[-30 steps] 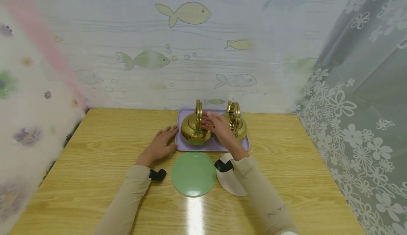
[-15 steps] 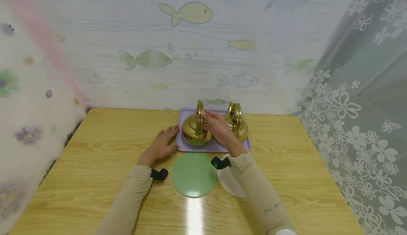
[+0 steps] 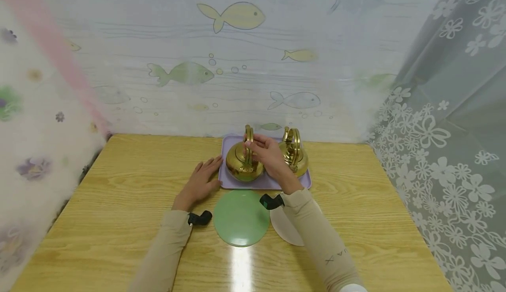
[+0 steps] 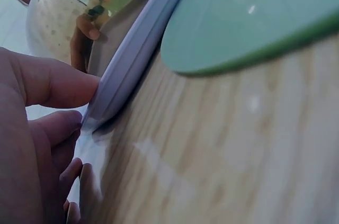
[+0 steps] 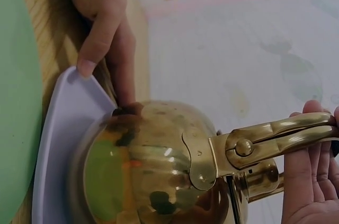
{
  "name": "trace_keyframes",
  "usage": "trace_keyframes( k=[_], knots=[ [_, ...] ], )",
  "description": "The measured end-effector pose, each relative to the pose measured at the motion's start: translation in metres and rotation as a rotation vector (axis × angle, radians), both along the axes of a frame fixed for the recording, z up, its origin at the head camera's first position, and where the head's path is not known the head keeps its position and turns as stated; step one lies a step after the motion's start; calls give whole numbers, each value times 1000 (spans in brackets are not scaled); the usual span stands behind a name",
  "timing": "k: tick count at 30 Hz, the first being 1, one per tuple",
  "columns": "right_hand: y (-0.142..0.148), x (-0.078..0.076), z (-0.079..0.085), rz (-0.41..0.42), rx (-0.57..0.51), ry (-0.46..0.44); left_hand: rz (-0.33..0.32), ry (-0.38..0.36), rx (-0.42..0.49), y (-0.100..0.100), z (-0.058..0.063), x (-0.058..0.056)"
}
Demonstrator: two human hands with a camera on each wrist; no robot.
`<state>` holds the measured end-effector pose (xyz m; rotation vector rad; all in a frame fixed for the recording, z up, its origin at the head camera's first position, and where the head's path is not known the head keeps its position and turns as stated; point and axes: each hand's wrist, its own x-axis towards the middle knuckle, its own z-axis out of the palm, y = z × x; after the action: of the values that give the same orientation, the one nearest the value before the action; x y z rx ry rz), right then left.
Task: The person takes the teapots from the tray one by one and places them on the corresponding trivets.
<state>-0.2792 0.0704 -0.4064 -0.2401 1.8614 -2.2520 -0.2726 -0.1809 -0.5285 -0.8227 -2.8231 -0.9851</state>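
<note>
Two shiny gold kettles stand side by side on a lilac tray (image 3: 224, 182). My right hand (image 3: 272, 156) is at the raised handle of the left kettle (image 3: 241, 169). Its fingers pass through the handle (image 5: 280, 139), and the thumb lies against the handle's near side in the head view. The right kettle (image 3: 302, 162) is partly hidden behind this hand. My left hand (image 3: 200, 180) touches the tray's left edge with fairly straight fingers. In the left wrist view its thumb (image 4: 63, 83) rests against the tray's rim.
A round green mat (image 3: 241, 217) lies in front of the tray on the wooden table (image 3: 130, 195). A pale round mat (image 3: 285, 226) is beside it, partly under my right forearm. Behind the table hangs a fish-patterned curtain (image 3: 237, 107), close to the tray.
My right hand has moved slightly left onto the left kettle's handle, and its thumb has come round to the handle. The left hand stays at the tray's edge. Both kettles remain on the tray.
</note>
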Motion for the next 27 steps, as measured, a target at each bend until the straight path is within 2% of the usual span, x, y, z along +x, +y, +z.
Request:
trace_keyframes(
  k=[9,14,27],
  knots=[
    [0,1,-1,-7,-5,17,21,12,-8,-2,4,4],
    [-2,3,0,-24,-21,42,34,-6,-27,-2,7,5],
    [-6,13,2,-129,-56,184,23,4,-39,5,25,1]
  ],
)
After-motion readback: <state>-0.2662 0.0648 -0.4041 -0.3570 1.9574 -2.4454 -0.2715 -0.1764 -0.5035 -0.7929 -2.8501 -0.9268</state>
